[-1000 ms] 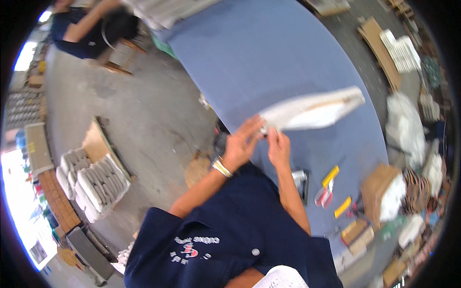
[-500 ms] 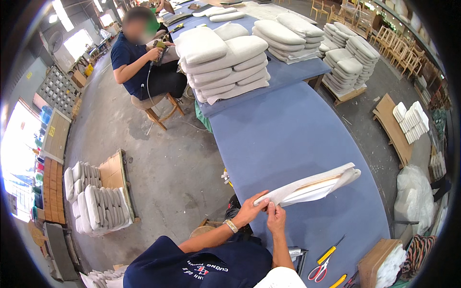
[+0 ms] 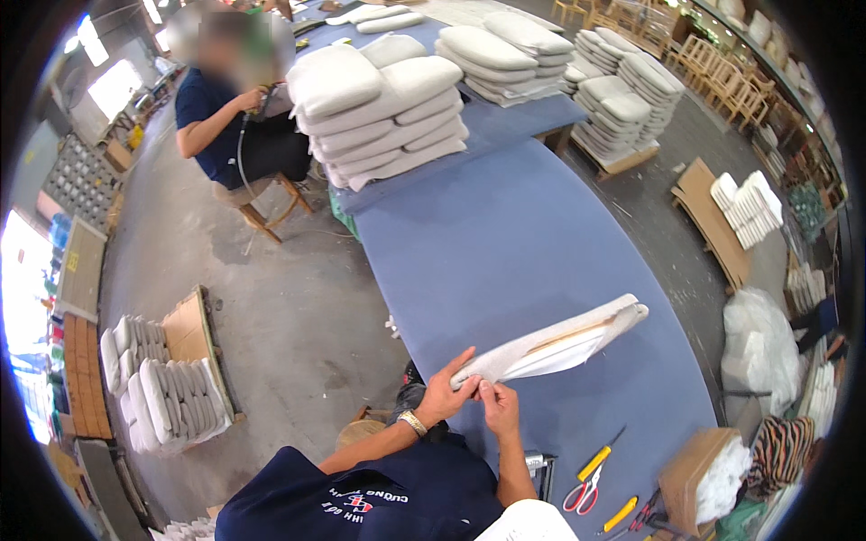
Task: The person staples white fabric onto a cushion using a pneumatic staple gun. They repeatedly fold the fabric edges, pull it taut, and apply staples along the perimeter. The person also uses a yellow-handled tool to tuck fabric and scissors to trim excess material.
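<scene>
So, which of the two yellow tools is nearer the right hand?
The yellow tool with the thin dark shaft, beside the red-handled scissors; the other yellow tool lies farther from the right hand.

cushion (image 3: 547, 346): matt cloth | tabletop (image 3: 487, 239): smooth, matt | bag (image 3: 760, 347): glossy, crinkled plastic | carton (image 3: 686, 478): cardboard

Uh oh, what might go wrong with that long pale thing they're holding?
The left hand and right hand grip only one end of the pale padded piece, so its far end might dip. The right arm could perhaps knock the red-handled scissors or pointed yellow-handled tool beside it. The tall cushion stack might topple if bumped.
</scene>
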A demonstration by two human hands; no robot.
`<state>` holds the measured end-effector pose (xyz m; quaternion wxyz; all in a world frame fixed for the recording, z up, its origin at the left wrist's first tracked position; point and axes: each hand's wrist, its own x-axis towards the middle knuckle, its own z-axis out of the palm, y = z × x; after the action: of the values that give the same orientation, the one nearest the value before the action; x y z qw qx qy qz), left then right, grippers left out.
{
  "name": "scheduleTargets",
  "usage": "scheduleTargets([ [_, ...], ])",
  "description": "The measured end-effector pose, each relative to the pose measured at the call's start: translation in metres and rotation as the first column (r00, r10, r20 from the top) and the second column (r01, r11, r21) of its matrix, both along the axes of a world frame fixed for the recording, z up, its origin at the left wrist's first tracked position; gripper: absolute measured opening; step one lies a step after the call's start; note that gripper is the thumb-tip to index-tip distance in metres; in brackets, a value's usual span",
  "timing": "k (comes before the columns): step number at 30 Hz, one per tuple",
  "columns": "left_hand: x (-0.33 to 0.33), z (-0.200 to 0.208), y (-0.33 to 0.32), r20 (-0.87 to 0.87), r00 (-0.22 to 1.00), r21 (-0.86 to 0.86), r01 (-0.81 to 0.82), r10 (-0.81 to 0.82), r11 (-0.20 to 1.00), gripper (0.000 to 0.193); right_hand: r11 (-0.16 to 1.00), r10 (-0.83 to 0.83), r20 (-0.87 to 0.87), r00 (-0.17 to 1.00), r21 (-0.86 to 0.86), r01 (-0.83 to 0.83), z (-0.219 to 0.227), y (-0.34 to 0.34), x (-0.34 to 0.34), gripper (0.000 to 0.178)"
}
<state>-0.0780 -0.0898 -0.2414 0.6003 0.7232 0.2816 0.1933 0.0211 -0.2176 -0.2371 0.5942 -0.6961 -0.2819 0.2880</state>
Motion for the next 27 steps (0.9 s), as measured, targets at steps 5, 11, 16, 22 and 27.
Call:
scheduleTargets([
  [5, -0.002, 0.012, -0.003, -0.056, 0.998, 0.041, 0.032, -0.029, 0.999, 0.061, 0.925, -0.226, 0.257, 0.940, -0.247, 0.290, -0.005, -0.083, -0.016, 0.016],
  [11, -0.002, -0.005, -0.013, -0.023, 0.999, 0.130, 0.029, -0.026, 0.991, 0.061, 0.615, -0.171, 0.559, 0.812, -0.583, 0.531, -0.053, -0.205, -0.070, 0.056],
  [16, -0.005, -0.008, -0.022, 0.012, 0.998, 0.229, 0.056, -0.061, 0.972, 0.060, 0.582, -0.222, 0.561, 0.797, -0.580, 0.570, -0.059, -0.189, -0.071, 0.073],
  [22, -0.003, -0.009, -0.017, 0.004, 1.000, 0.228, 0.027, -0.028, 0.973, 0.059, 0.595, -0.173, 0.614, 0.770, -0.558, 0.579, -0.065, -0.203, -0.101, 0.082],
  [27, -0.001, -0.008, -0.016, 0.032, 0.999, 0.211, 0.004, -0.011, 0.978, 0.059, 0.501, -0.242, 0.520, 0.819, -0.656, 0.564, -0.057, -0.199, -0.116, 0.086],
])
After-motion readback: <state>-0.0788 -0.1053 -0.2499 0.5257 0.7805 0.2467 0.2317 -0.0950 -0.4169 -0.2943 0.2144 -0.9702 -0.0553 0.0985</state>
